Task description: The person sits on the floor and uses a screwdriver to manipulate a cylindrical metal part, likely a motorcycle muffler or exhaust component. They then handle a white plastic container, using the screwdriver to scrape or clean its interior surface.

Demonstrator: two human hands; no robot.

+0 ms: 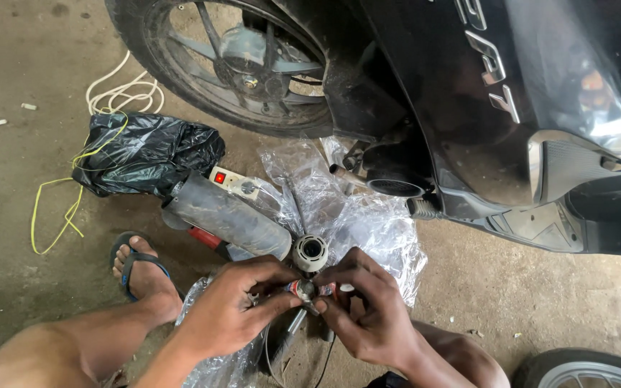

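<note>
Metal bolt [305, 289] lying crosswise, both hands' fingers [274, 296] pinching

Both hands [303, 305] pinching small metal part [305, 289], scooter [483, 93] behind

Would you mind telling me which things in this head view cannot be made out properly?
- Small metal part: mostly covered by the fingers of the left hand and right hand; its shape is unclear.
- Second wheel: cut off by the bottom edge.
- Scooter body: cut off by the top and right edges.
- Black plastic bag: opaque, contents hidden.
</note>
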